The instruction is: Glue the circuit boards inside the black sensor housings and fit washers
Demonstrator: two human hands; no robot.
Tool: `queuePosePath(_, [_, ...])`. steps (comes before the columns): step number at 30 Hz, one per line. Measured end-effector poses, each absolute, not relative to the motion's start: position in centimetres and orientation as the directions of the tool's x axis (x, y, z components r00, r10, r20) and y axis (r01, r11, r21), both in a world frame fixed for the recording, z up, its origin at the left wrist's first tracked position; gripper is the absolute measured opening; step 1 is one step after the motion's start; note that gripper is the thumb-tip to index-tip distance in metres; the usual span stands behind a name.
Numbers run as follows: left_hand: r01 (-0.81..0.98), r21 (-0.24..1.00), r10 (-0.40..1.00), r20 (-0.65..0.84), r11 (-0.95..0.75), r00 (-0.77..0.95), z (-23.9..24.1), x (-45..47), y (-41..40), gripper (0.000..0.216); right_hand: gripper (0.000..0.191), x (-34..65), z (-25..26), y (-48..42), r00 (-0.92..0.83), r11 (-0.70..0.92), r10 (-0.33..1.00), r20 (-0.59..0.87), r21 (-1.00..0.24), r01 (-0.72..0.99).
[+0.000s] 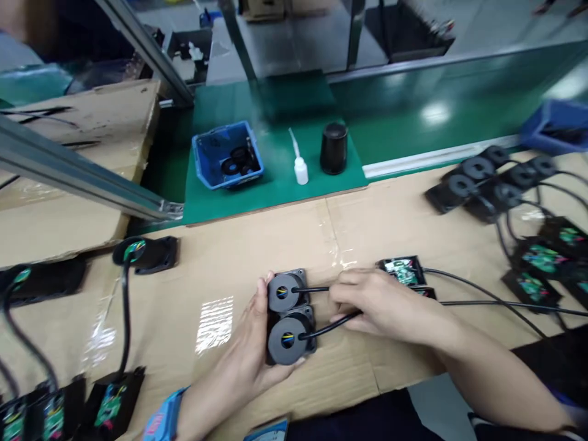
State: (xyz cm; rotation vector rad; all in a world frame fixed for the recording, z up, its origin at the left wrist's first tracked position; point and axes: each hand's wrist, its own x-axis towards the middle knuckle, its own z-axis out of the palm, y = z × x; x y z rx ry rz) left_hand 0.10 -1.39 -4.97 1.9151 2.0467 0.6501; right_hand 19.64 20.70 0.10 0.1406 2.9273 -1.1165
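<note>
My left hand [250, 340] is wrapped round the left side of two black housings [304, 320] that lie side by side on the cardboard. Each carries a dark grey ring [276, 343] with coloured wires showing in its hole. A black cable [316, 289] comes out of each ring to the right. My right hand [367, 300] is closed on both cables, a short way from the rings. Just beyond its knuckles lie open black boxes, one showing a green circuit board [400, 269]. My fingertips on the cables are partly hidden.
A blue bin [202, 160] with black rings, a white dropper bottle [301, 170] and a black cup [334, 150] stand on the green mat. Cabled housings lie at left [158, 254] and right [459, 187]. A metal frame post [87, 168] rises at left.
</note>
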Motion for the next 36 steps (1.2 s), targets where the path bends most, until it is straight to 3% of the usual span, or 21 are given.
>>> queuePosePath(2, [0.837,0.547,0.994,0.100,-0.011,-0.052,-5.6,-0.9,-0.2,0.119,0.016,19.8,0.6,21.4,-0.995,0.673,0.088,-0.051,-0.733,0.097])
queuePosePath(5, [0.781,0.616,0.995,0.061,-0.100,0.079,-5.9,-2.3,3.7,0.118,0.021,20.9,1.8,22.8,-0.978,0.682,0.198,-0.070,-0.707,0.188])
queuePosePath(10, [0.656,0.717,0.943,0.005,-0.235,0.332,-4.7,-1.5,14.0,0.127,0.022,24.7,3.4,25.4,-0.847,0.714,0.525,-0.080,-0.500,0.490])
queuePosePath(14, [0.622,0.727,0.917,0.028,-0.293,0.399,-4.2,1.5,22.2,0.123,0.014,27.9,3.1,27.9,-0.645,0.628,0.762,0.056,-0.305,0.716])
queuePosePath(17, [0.606,0.724,0.914,0.085,-0.330,0.397,-4.4,3.9,26.4,0.112,0.008,29.6,2.4,29.5,-0.503,0.537,0.841,0.197,-0.191,0.822])
queuePosePath(21, [0.651,0.699,0.952,0.164,-0.296,0.257,-5.3,6.2,27.7,0.076,0.034,29.9,1.7,30.4,-0.487,0.556,0.792,0.368,-0.105,0.825])
queuePosePath(23, [0.695,0.676,0.969,0.163,-0.246,0.186,-5.8,6.6,26.2,0.070,0.040,29.1,1.2,30.1,-0.560,0.643,0.723,0.405,-0.099,0.759])
queuePosePath(28, [0.784,0.594,0.982,0.056,-0.180,0.183,-5.6,5.4,16.7,0.102,0.051,26.0,-0.8,28.5,-0.790,0.904,0.415,0.451,-0.104,0.415])
queuePosePath(32, [0.839,0.521,0.988,0.059,-0.154,0.145,-3.3,2.9,5.6,0.111,0.046,23.3,-2.5,27.2,-0.900,0.952,0.249,0.358,-0.259,0.160])
queuePosePath(34, [0.908,0.419,0.990,0.131,-0.011,-0.049,-2.3,0.8,-0.5,0.100,0.039,21.9,-2.8,25.7,-0.943,0.922,0.211,0.256,-0.373,0.105])
queuePosePath(36, [0.873,0.359,0.888,0.198,0.329,-0.416,-1.8,-2.0,-6.7,0.085,0.034,20.6,-2.8,23.3,-0.971,0.870,0.176,0.159,-0.487,0.078])
